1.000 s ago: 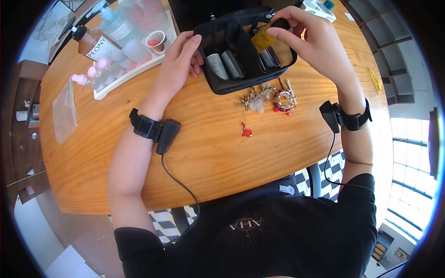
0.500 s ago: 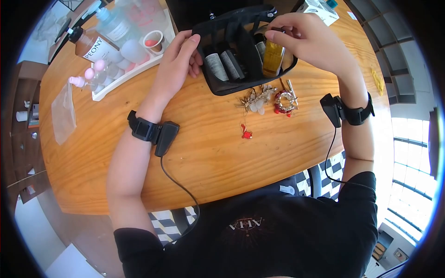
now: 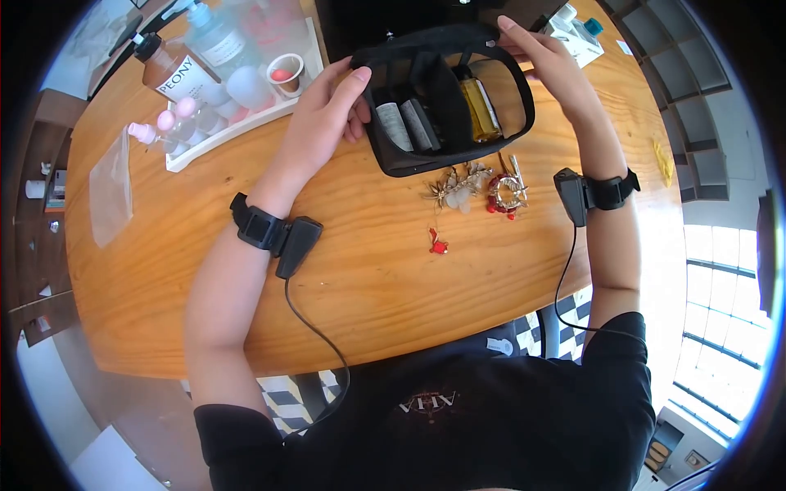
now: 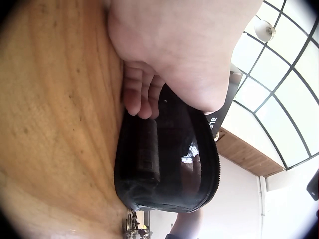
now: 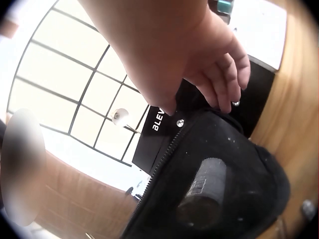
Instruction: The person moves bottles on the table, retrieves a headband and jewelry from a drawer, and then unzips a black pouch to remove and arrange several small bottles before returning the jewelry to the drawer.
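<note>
A black zip bag [image 3: 442,155] with see-through sides stands unzipped on the table. In its left part are dark containers with grey labels [image 3: 395,127]; a yellow bottle [image 3: 479,106] leans in the right part, past a black divider. My left hand [image 3: 327,110] holds the bag's left end, thumb at the rim and fingers bent against the outside, as the left wrist view also shows. At the back right corner is my right hand [image 3: 548,69], its thumb raised apart from the fingers. In the right wrist view those fingertips [image 5: 224,104] overlap the bag's corner.
Jewellery with beads and leaves [image 3: 458,188] and a red charm [image 3: 439,243] lie in front of the bag. To the left, a white tray [image 3: 237,129] holds pump bottles and a cup. Behind stands a black box [image 5: 144,149]; a white box [image 3: 577,45] is at back right.
My right hand has lowered the yellow bottle into the bag's right part and let go of it. That hand has shifted to the back right corner; the left hand stays at the left end.
</note>
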A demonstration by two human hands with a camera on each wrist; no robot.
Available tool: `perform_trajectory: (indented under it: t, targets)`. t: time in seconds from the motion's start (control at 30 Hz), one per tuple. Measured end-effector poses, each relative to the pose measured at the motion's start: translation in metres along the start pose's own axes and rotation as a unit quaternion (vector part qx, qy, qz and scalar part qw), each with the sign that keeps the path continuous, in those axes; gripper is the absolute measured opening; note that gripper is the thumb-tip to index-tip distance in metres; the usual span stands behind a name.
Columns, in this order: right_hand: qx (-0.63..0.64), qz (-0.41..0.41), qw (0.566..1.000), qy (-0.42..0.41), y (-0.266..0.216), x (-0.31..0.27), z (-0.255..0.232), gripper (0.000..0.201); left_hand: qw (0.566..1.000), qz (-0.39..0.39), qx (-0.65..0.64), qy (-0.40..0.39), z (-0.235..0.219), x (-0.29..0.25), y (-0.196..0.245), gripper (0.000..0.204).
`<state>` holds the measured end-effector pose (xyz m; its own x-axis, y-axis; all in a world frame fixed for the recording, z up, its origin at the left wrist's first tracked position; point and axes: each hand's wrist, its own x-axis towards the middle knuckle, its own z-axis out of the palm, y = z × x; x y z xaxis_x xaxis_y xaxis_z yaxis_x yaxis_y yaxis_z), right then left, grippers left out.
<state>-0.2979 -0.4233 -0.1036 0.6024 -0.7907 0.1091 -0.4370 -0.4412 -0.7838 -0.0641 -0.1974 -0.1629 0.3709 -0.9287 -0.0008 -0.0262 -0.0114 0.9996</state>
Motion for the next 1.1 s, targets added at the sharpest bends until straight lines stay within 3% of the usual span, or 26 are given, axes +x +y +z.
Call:
perform_trajectory:
  t: [0.07, 0.1, 0.2, 0.23, 0.33, 0.53, 0.57, 0.67, 0.7, 0.8, 0.93, 1.1]
  targets:
    - [0.059, -0.009, 0.998, -0.008, -0.005, -0.003, 0.012, 0.066, 1.000, -0.007, -0.003, -0.012, -0.002, 0.000, 0.001, 0.077]
    - [0.080, -0.015, 0.996, -0.037, -0.007, -0.002, 0.012, 0.049, 1.000, -0.010, -0.004, -0.009, -0.001, -0.002, 0.004, 0.078]
    - [0.160, -0.028, 0.985, -0.049, 0.006, 0.004, 0.015, 0.029, 1.000, -0.012, -0.006, -0.001, 0.001, -0.003, 0.005, 0.077]
    - [0.217, -0.071, 0.973, -0.036, 0.006, 0.001, 0.019, 0.024, 1.000, -0.012, -0.005, 0.002, 0.001, -0.002, 0.003, 0.076]
    - [0.284, -0.106, 0.951, -0.057, -0.006, -0.014, 0.016, 0.027, 0.999, -0.013, -0.050, -0.014, -0.001, 0.001, -0.003, 0.078]
    - [0.398, -0.281, 0.841, -0.238, 0.019, -0.019, -0.007, 0.046, 0.998, -0.006, -0.054, -0.014, -0.003, 0.004, -0.010, 0.084]
    - [0.376, -0.299, 0.850, -0.218, 0.022, -0.019, -0.006, 0.041, 0.999, -0.005, -0.053, -0.006, -0.002, 0.004, -0.011, 0.081]
    - [0.310, -0.248, 0.899, -0.186, 0.026, -0.016, -0.011, 0.039, 0.999, -0.006, -0.042, 0.010, 0.000, 0.005, -0.009, 0.072]
    - [0.321, -0.202, 0.918, -0.115, 0.025, -0.017, -0.007, 0.034, 0.999, -0.010, -0.034, 0.012, 0.001, 0.002, -0.004, 0.067]
    - [0.174, -0.138, 0.974, -0.049, 0.003, -0.010, -0.004, 0.029, 1.000, 0.005, -0.004, 0.016, 0.006, -0.006, 0.012, 0.052]
    - [0.112, -0.104, 0.962, -0.227, 0.001, 0.011, -0.007, 0.030, 0.998, 0.052, -0.019, 0.023, 0.011, -0.007, 0.018, 0.038]
    - [0.090, -0.134, 0.956, -0.244, 0.016, 0.025, -0.002, 0.021, 0.984, 0.116, 0.116, 0.066, 0.012, -0.009, 0.052, 0.024]
